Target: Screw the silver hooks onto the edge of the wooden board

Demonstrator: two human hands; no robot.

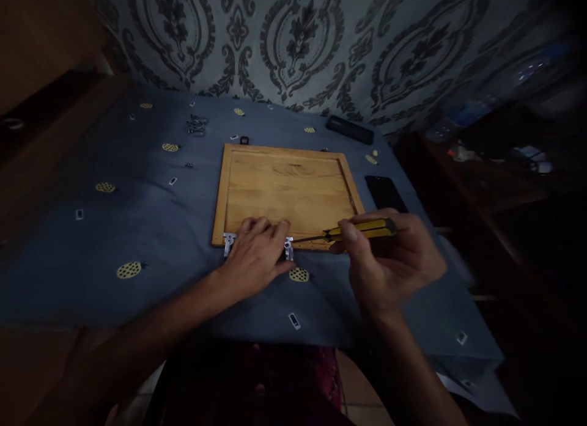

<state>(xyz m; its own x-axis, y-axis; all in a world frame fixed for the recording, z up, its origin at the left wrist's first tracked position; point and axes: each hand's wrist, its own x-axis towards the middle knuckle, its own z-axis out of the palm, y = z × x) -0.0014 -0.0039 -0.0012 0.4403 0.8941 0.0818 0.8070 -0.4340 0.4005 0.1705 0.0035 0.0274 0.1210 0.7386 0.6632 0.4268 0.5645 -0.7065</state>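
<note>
A wooden panel (pixel 287 187) with a raised frame lies flat on a blue cloth. My left hand (pixel 259 252) rests over the panel's near edge, fingers closed down on a metal hinge bracket (pixel 288 249) whose silver ends show on both sides of the hand. My right hand (pixel 389 261) grips a yellow-handled screwdriver (pixel 362 229). Its thin shaft points left, with the tip close to the bracket beside my left fingers.
The blue cloth (pixel 137 218) with yellow pineapple prints covers the table. A dark phone (pixel 385 192) lies right of the panel, a black bar-shaped object (pixel 349 129) by the patterned wall, a small metal heap (pixel 196 125) at back left. Dark furniture stands at right.
</note>
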